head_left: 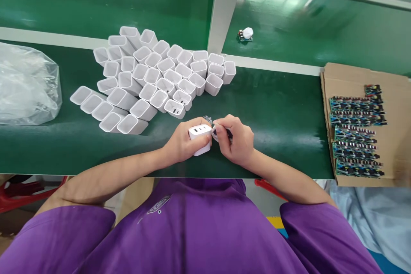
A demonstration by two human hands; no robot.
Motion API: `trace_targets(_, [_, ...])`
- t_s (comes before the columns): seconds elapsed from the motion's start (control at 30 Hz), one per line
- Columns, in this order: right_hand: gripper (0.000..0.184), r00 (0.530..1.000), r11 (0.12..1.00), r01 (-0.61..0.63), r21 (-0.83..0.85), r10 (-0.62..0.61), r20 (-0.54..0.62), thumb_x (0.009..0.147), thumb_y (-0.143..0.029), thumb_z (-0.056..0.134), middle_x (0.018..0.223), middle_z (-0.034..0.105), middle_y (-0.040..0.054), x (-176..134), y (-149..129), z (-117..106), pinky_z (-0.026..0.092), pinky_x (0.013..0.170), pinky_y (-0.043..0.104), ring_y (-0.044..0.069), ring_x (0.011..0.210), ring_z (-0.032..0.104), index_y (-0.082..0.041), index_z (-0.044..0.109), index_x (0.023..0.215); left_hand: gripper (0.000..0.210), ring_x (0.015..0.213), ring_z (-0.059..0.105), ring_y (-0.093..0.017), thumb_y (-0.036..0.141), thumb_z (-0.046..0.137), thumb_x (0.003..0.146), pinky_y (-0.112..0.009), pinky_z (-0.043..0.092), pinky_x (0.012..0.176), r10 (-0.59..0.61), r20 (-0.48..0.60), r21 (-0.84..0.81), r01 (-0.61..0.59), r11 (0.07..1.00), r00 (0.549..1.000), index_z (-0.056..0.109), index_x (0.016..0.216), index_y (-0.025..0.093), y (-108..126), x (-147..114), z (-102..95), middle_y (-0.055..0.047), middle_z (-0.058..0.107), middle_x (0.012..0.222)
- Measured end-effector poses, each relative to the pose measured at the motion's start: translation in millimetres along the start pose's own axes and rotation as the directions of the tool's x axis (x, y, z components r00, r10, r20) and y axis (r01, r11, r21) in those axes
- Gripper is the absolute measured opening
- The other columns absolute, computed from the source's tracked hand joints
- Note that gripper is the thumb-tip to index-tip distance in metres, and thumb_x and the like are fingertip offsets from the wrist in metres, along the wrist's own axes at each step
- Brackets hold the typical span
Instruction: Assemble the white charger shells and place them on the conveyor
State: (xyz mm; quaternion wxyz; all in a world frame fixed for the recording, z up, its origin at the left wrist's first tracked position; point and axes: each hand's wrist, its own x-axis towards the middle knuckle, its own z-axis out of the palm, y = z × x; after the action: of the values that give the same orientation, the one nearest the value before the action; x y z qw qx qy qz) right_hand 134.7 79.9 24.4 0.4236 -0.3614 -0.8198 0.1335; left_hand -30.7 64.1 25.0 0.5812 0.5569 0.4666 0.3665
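Observation:
Near the front of the green table, my left hand [183, 142] is closed around a white charger housing [202, 150], its port face with one wide and two small slots turned up toward me. Close beside it, my right hand [236, 140] is closed in a pinch on a small white and dark piece [214, 132], mostly covered by the fingers. A small greyish cluster [208, 118] shows just behind my left fingers; its kind cannot be made out. Beyond my hands stand many open white housings [141, 110] in a tight group, a few with port slots visible inside [175, 108].
A clear plastic bag [28, 83] lies at the left. On the right, a cardboard sheet [398, 107] carries rows of circuit boards [356, 149]. A small board with a white blob [246, 33] sits on the back surface, past a pale upright post [224, 8].

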Motion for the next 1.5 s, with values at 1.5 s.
trace_targets(1.5, [0.013,0.927,0.912,-0.278,-0.300,0.337,0.165,0.091,-0.028,0.051,0.079,0.066,0.0053,18,109,-18,0.045,0.063,0.031,0.020,0.069,0.058,-0.020,0.060,0.090,0.027,0.064,0.062,-0.015,0.039,0.064,0.074,-0.025,0.047,0.051,-0.101,-0.058,-0.413,0.068,0.908,0.993,0.064,0.090,0.017,-3,17,-7.2,-0.005,0.072,0.082])
